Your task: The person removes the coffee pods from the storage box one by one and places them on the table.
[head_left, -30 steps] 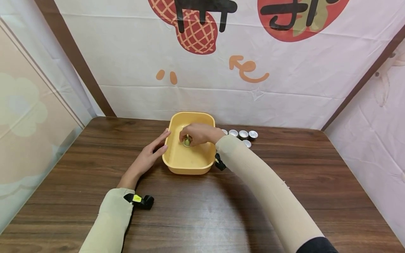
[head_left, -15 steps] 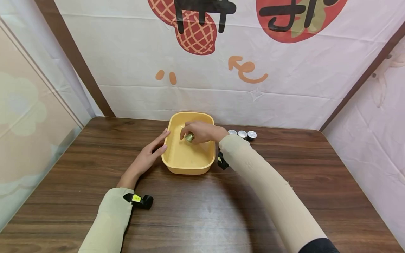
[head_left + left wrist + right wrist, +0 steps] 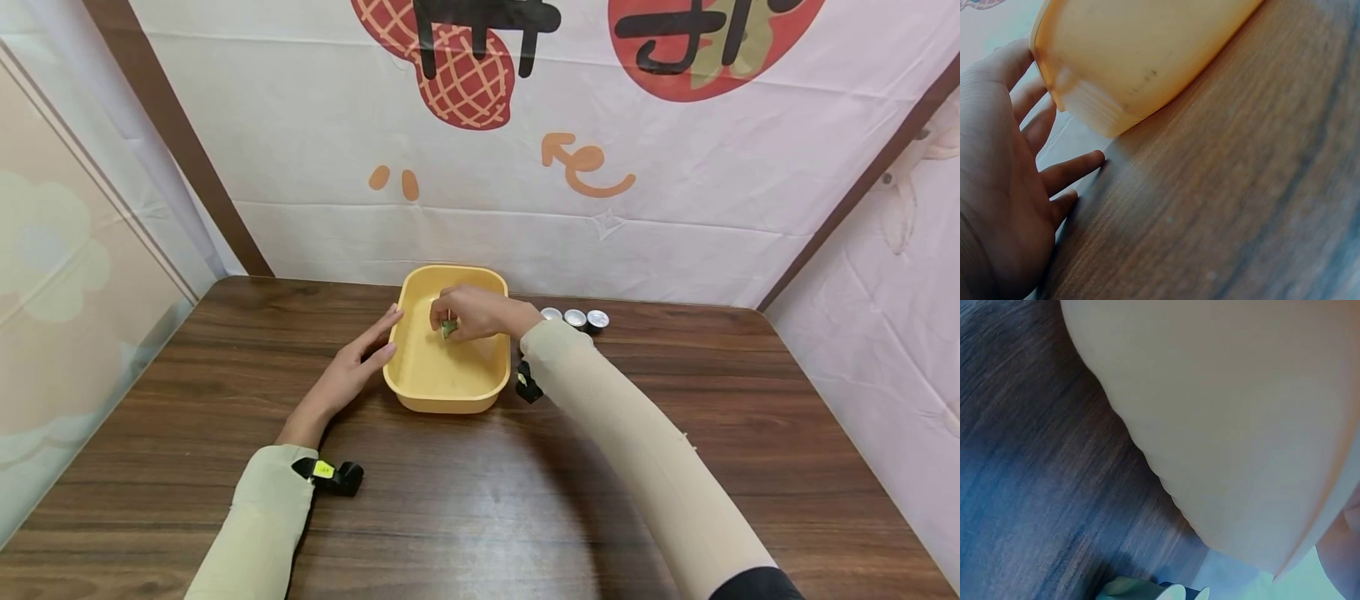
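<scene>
A yellow plastic basin stands on the table. My right hand reaches into it from the right side and pinches a small green-gold coffee capsule between its fingertips, over the basin's floor. Part of the capsule is hidden by the fingers. On the left, my left hand rests its extended fingertips and thumb against the basin's left rim. In the left wrist view the fingers are spread beside the basin's outer wall. The basin's wall fills most of the right wrist view, hiding most of my right hand.
Right of the basin, several foil-topped capsules stand on the table near its back edge, partly covered by my right forearm. A printed white cloth hangs behind the brown wooden table.
My right hand has shifted slightly right and back within the basin, and the pinched capsule has turned in its fingers. My left hand stays at the rim.
</scene>
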Tool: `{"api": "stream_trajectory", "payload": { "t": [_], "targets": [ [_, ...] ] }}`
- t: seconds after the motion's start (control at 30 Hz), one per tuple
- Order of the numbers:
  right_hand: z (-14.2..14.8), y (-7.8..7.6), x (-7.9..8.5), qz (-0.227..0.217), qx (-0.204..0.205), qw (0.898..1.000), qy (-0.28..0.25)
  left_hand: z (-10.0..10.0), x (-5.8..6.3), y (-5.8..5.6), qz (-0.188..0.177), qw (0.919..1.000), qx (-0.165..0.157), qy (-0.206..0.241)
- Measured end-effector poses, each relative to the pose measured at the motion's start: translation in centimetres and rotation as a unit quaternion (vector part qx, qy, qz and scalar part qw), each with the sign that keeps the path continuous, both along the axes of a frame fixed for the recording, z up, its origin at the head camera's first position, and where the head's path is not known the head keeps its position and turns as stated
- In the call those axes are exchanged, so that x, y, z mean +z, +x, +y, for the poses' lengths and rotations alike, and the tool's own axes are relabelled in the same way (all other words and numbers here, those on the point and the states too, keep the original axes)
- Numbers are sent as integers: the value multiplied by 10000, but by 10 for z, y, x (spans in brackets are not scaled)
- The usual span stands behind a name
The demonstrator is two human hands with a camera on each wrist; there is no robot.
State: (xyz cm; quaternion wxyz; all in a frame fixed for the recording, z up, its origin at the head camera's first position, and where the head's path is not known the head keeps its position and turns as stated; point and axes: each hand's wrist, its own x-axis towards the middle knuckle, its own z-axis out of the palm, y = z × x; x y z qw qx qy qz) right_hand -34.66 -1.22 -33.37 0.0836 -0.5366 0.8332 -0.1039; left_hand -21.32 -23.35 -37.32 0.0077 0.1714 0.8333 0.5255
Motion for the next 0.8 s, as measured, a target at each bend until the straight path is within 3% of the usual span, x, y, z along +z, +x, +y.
{"api": "stream_trajectory", "payload": {
  "t": [0.43,0.8],
  "targets": [
    [19,1,-3,-209,35,9943,-1047,3,-2,0,83,10000,-1,26],
    [48,8,10,-457,-178,9722,-2288,3,0,1,69,10000,45,-17]
  ]
}}
